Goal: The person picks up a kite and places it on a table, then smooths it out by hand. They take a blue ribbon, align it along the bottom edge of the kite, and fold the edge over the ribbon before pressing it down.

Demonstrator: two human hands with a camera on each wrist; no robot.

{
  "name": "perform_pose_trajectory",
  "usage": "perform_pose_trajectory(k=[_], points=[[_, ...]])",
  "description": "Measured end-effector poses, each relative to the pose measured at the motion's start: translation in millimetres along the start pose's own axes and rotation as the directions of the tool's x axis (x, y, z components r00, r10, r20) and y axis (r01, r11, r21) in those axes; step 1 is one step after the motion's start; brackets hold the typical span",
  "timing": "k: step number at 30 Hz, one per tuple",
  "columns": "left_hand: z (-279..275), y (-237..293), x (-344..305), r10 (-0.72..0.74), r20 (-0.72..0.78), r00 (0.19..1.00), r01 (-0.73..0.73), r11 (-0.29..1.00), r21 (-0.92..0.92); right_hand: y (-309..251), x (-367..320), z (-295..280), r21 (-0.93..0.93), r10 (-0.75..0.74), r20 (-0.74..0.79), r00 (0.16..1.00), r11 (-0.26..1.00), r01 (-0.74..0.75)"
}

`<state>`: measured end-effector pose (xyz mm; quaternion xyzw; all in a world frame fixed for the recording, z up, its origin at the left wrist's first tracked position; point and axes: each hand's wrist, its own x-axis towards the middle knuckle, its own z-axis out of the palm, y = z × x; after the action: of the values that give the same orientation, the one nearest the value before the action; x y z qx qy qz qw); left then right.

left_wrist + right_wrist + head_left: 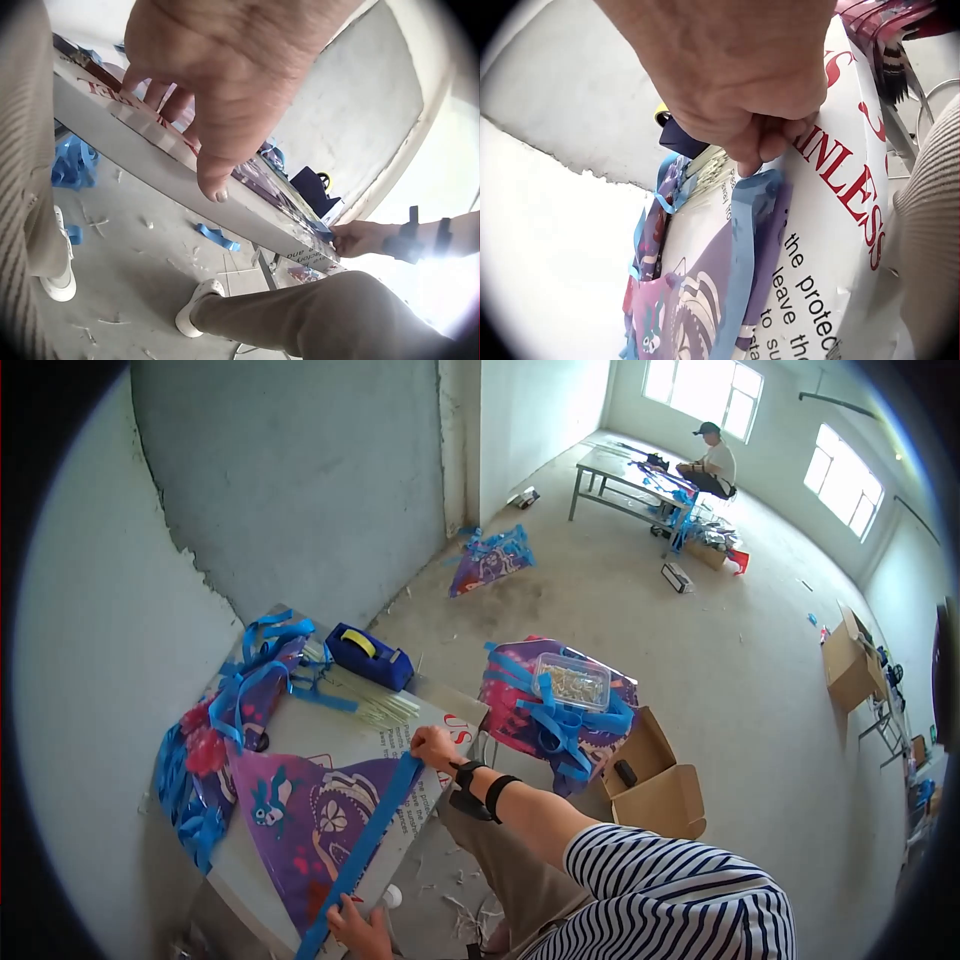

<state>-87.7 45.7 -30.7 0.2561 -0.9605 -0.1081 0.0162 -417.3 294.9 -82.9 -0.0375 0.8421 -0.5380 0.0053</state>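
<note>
A purple triangular printed sheet (285,830), which looks like a kite sail, lies on a white tabletop (300,745) with red and black lettering. Along its right edge runs a blue strip (360,855). My right hand (435,747) pinches the strip's far end; the right wrist view shows its curled fingers (750,154) right at the tip of the blue strip (741,262). Near the strip's other end is my left hand (362,932). In the left wrist view that hand (225,82) has its fingers stretched onto the tabletop, thumb apart from them beside the edge.
A blue tape dispenser (370,657) and pale thin rods (375,705) sit at the tabletop's back. More printed sheets with blue ribbons (200,830) are heaped left. To the right, a clear plastic box (572,682) tops another pile beside an open cardboard box (665,800). Someone sits far off.
</note>
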Motion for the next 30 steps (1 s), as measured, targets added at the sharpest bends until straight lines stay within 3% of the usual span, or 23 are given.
perform_pose_trajectory(k=[4,7,10,12,13,14,15,17,18,20,22,25,29,30], points=[[10,-9,2,-0.003,-0.005,1.0,0.003,1.0,0.022,7,0,7,-0.023,-0.04,0.03,0.999,0.999,0.041],[7,-11,0,0.102,-0.048,0.994,-0.103,0.994,-0.026,-9,-7,-1,-0.124,-0.038,0.051,0.998,0.991,0.044],[5,-4,4,0.012,-0.016,1.0,-0.013,1.0,-0.019,-8,-4,-1,-0.218,-0.033,0.069,0.997,0.975,0.047],[15,-19,3,0.123,-0.119,0.985,-0.133,0.987,-0.086,8,2,8,-0.22,-0.154,0.033,0.987,0.963,0.158],[19,-27,5,0.173,-0.14,0.975,-0.186,0.978,-0.091,7,0,9,-0.255,-0.135,0.03,0.99,0.957,0.138],[21,-27,8,0.209,-0.155,0.966,-0.225,0.97,-0.092,24,9,13,-0.248,-0.212,0.095,0.973,0.941,0.23],[15,-26,8,0.235,-0.179,0.955,-0.254,0.963,-0.091,28,11,13,-0.238,-0.178,0.12,0.977,0.95,0.202],[0,-30,18,0.17,-0.045,0.984,-0.176,0.964,-0.198,28,13,8,-0.204,-0.143,0.174,0.974,0.963,0.178],[10,-40,22,0.198,-0.215,0.956,-0.244,0.946,-0.214,23,10,4,-0.159,-0.164,0.16,0.973,0.969,0.19],[-1,-51,35,0.122,-0.255,0.959,-0.2,0.93,-0.308,15,10,-1,-0.225,-0.156,0.156,0.975,0.956,0.189],[-14,-58,47,0.079,-0.258,0.963,-0.129,0.975,-0.183,15,6,1,-0.223,-0.159,0.179,0.971,0.955,0.197],[-12,-71,63,0.034,-0.189,0.981,-0.048,0.996,-0.069,5,3,-4,-0.227,-0.054,0.16,0.986,0.97,0.09],[-13,-72,68,-0.07,-0.136,0.988,0.063,0.996,-0.057,6,6,-7,-0.243,-0.041,0.195,0.98,0.966,0.089],[-9,-77,74,-0.09,-0.061,0.994,0.082,0.99,-0.117,6,7,-7,-0.268,-0.033,0.182,0.983,0.96,0.082]])
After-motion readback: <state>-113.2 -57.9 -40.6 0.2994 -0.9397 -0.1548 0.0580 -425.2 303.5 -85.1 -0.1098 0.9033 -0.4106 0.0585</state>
